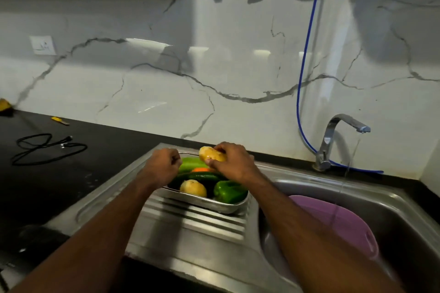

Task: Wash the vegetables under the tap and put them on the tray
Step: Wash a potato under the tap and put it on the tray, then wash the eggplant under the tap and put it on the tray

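Head view: purple bowl [338, 223] in sink [392, 200]

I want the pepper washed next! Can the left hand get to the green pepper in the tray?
Probably yes. The green pepper lies uncovered at the tray's near corner, and the left hand holds nothing.

The left hand [164, 166] hides the tray's [209, 204] far-left corner.
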`<move>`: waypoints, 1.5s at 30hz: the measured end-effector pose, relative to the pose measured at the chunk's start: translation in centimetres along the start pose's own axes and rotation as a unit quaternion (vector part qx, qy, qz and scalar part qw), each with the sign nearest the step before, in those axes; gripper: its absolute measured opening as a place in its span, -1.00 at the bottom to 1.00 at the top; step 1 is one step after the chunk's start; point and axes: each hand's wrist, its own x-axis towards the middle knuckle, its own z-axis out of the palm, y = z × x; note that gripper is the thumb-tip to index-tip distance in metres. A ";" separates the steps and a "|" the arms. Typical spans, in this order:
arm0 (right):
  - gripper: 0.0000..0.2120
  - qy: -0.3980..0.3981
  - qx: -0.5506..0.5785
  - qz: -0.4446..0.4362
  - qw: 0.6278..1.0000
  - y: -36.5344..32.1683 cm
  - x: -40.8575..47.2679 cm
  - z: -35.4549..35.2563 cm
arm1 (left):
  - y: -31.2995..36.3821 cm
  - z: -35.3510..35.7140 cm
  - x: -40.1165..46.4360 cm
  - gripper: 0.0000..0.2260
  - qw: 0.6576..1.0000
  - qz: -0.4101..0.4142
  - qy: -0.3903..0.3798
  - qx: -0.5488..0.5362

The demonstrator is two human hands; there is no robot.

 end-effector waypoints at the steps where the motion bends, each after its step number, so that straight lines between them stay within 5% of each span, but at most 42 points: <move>1: -0.49 -0.015 -0.012 -0.009 1.000 -1.1 0.5 0.7 | -1.1 -0.3 -0.3 -0.85 1.000 -0.008 0.002 0.009; 16: -0.53 -0.134 -0.101 -0.027 0.985 -9.4 3.7 8.7 | -7.5 -2.4 -1.5 -0.83 0.999 -0.050 0.003 0.005; 22: -0.51 -0.144 -0.032 -0.027 0.989 -8.6 4.0 7.8 | -6.4 -2.2 -1.2 -0.90 0.999 -0.048 -0.003 -0.015; 33: -0.85 0.004 0.000 0.044 0.999 1.0 2.2 -0.6 | 5.1 1.6 2.1 -0.93 0.997 0.045 0.037 -0.056; 45: -0.85 0.085 -0.027 0.181 0.979 19.7 -5.8 -9.9 | 21.9 16.2 1.8 -0.93 0.974 0.135 -0.089 -0.160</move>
